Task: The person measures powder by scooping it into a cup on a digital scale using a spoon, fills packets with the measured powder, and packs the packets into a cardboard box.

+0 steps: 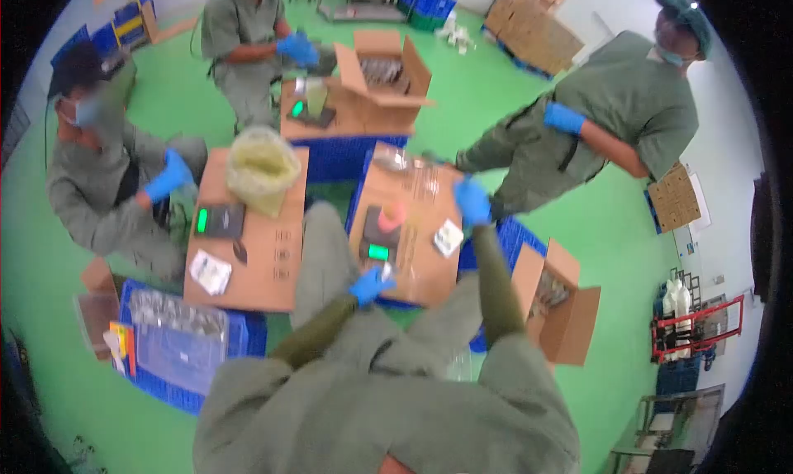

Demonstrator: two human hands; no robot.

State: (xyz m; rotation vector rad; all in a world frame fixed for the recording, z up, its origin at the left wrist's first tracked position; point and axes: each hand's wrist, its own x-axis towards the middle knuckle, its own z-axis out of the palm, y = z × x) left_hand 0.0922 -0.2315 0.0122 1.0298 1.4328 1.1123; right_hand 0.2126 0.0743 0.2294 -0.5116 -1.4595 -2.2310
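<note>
My left hand (372, 285), in a blue glove, is at the near edge of a cardboard-topped work surface (421, 201). Its fingers are closed around something small and pale that I cannot make out. Just beyond it lies a dark scale (376, 236) with a lit green display, and a pink cup (391, 219) rests on the scale. My right hand (472, 201), also gloved, is at the right edge of the cardboard; blur hides how its fingers lie. Nearest to it is a stack of white printed labels (448, 238). Clear plastic items (395, 160) lie at the far edge.
An open carton (555, 300) stands at my right. On the left, another cardboard top holds a scale (220, 221), a lined tub (263, 164) and labels (211, 273). A blue crate (182, 350) sits below it. Three people in green clothing surround the work surfaces.
</note>
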